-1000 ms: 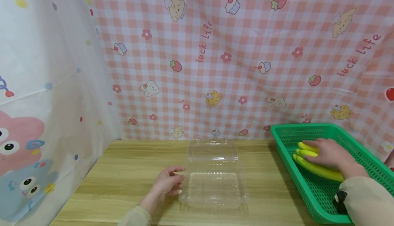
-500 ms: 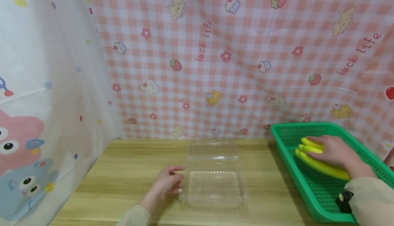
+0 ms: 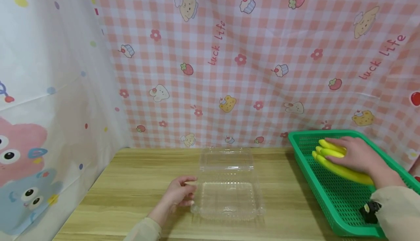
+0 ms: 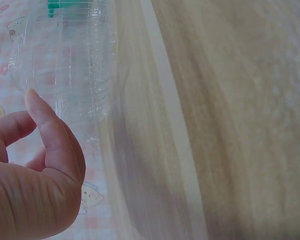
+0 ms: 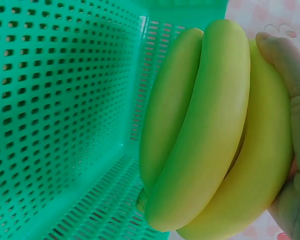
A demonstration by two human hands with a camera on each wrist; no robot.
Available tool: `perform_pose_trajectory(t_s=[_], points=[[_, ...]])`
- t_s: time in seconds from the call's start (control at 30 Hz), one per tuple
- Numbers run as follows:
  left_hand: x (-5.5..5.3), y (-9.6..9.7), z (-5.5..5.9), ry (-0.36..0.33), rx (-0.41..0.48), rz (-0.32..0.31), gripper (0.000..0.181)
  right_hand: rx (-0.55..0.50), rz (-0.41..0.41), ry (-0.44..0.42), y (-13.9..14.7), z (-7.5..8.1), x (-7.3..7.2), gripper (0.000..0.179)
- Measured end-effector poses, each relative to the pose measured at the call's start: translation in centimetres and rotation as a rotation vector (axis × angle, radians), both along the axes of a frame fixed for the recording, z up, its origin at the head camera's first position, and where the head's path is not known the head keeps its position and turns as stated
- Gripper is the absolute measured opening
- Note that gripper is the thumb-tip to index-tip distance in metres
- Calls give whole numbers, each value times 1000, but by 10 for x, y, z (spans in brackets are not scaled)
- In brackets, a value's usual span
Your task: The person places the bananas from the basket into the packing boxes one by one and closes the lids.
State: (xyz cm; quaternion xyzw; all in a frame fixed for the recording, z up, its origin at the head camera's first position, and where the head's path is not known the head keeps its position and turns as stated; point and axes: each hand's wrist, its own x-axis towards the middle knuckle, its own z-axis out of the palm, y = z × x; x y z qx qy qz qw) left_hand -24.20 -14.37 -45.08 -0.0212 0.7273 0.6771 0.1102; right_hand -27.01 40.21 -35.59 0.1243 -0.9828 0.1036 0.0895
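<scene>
My right hand [image 3: 356,157] grips a bunch of yellow bananas [image 3: 344,171] from above, inside the green basket [image 3: 315,193]. In the right wrist view the bananas [image 5: 205,135] show green-tinged sides, with the thumb lying along the outer one. At mid-table stands a transparent hinged plastic box [image 3: 229,201], its lid [image 3: 227,159] folded back toward the curtain. My left hand [image 3: 178,193] is at the box's left side, fingers loosely bent, fingertips right at the rim. In the left wrist view, one fingertip of the left hand [image 4: 45,170] overlaps the clear box wall [image 4: 65,65].
The basket stands at the right end of the wooden table [image 3: 137,175], close to the pink checked curtain [image 3: 210,88]. A white patterned curtain [image 3: 65,124] hangs on the left. A small black device [image 3: 370,212] sits at the right sleeve [image 3: 397,208].
My right hand has risen slightly in the head view, carrying the bananas toward the basket's far end. The left hand and the plastic box have stayed put.
</scene>
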Motion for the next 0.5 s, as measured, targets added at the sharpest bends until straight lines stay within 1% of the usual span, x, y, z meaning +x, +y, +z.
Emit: perform_pose_trajectory(t_s=[0.13,0.5], points=[[-1,0,-1,2,4,-1,45,-8,0,9,-4,6,2,80],[0,0,-1,13,-8,-7,45,-31,33,93,-16,19,7,74]])
